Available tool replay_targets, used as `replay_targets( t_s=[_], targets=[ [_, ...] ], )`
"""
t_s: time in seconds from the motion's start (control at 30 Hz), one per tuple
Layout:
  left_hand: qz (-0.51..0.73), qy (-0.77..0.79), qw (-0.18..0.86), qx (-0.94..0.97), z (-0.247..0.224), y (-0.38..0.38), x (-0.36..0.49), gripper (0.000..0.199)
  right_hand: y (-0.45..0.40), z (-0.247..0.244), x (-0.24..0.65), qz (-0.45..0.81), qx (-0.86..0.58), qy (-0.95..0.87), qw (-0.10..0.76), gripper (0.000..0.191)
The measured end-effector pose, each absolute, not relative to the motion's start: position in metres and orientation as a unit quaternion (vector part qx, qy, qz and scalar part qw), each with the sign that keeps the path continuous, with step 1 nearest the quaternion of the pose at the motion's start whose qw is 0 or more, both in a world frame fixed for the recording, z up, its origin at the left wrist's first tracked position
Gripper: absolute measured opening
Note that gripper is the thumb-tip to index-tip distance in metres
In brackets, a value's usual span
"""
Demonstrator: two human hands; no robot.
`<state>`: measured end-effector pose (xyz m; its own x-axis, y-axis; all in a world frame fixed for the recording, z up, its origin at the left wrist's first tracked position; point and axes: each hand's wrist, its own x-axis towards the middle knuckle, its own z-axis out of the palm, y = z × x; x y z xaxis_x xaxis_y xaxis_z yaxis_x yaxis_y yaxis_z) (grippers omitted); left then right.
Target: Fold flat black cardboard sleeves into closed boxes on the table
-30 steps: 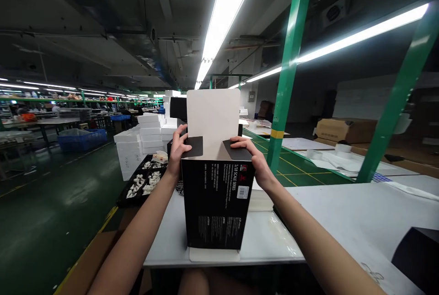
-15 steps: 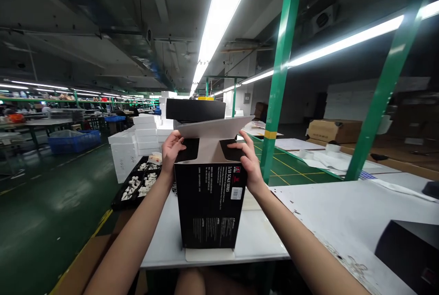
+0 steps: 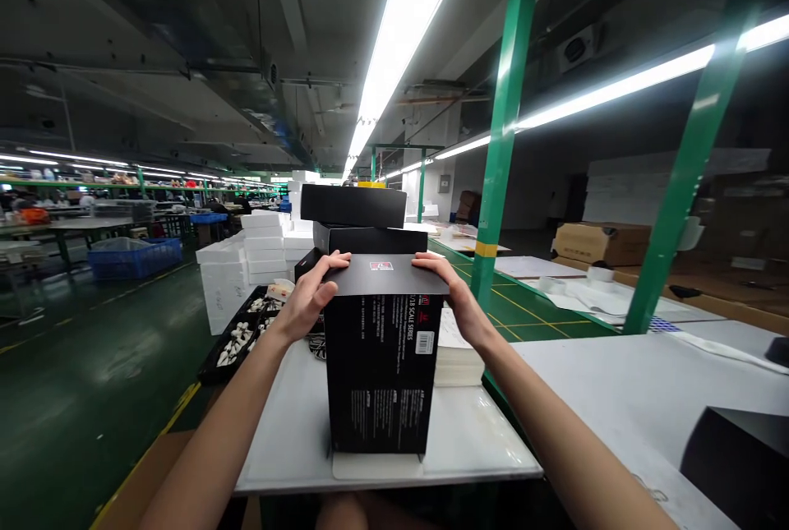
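Upright on the white table stands a black cardboard box [image 3: 380, 370] with white print and a barcode label facing me. Its top flap [image 3: 398, 282], marked with a small logo, lies over the opening. My left hand [image 3: 305, 300] grips the flap's left edge, fingers on top and thumb at the near side. At the opposite edge my right hand [image 3: 463, 298] holds the flap and the box's upper right corner. Along the bottom edge of the box a pale flap [image 3: 377, 467] sticks out towards me. The inside of the box is hidden.
More black boxes [image 3: 354, 206] are stacked behind. A stack of paper [image 3: 459, 366] lies to the right on the white table [image 3: 486, 440]. On the left are black trays [image 3: 225, 378] of small white parts and white foam boxes [image 3: 225, 288]. Green posts [image 3: 502, 127] rise at right.
The top flap, raised with its pale inside showing before, is now folded down over the opening. Both hands moved with it and now rest on its edges. The inner side flaps are covered.
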<state>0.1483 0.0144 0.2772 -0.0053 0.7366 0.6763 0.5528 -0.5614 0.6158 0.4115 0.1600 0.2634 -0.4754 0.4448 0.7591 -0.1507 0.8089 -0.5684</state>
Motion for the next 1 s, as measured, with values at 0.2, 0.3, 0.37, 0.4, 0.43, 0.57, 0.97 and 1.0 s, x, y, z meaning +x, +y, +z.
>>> replay_targets(
  t_s=[0.2,0.3,0.37,0.4,0.43,0.57,0.97,1.0],
  targets=[
    [0.517,0.502,0.068,0.69,0.283,0.007,0.15,0.067,0.153,0.275,0.425,0.308,-0.109,-0.823,0.465,0.059],
    [0.488,0.521,0.052,0.698,0.284,0.004,0.147,0.073,0.155,0.278,0.431,0.272,-0.103,-0.841,0.456,0.058],
    [0.483,0.53,0.033,0.696,0.284,0.003,0.145,0.071,0.156,0.28,0.434,0.224,-0.093,-0.853,0.462,0.054],
    [0.483,0.533,0.023,0.695,0.284,0.002,0.145,0.069,0.155,0.28,0.434,0.196,-0.089,-0.856,0.469,0.051],
    [0.484,0.534,0.014,0.693,0.284,0.002,0.146,0.068,0.153,0.28,0.434,0.172,-0.088,-0.856,0.479,0.047],
    [0.513,0.53,-0.031,0.675,0.283,0.004,0.154,0.066,0.14,0.28,0.428,0.126,-0.099,-0.837,0.524,0.033],
    [0.689,0.452,-0.036,0.565,0.279,0.013,0.182,0.04,0.131,0.291,0.418,0.184,-0.116,-0.826,0.52,0.033],
    [0.701,0.447,-0.037,0.555,0.278,0.013,0.183,0.04,0.132,0.292,0.418,0.184,-0.117,-0.829,0.514,0.034]
  ],
)
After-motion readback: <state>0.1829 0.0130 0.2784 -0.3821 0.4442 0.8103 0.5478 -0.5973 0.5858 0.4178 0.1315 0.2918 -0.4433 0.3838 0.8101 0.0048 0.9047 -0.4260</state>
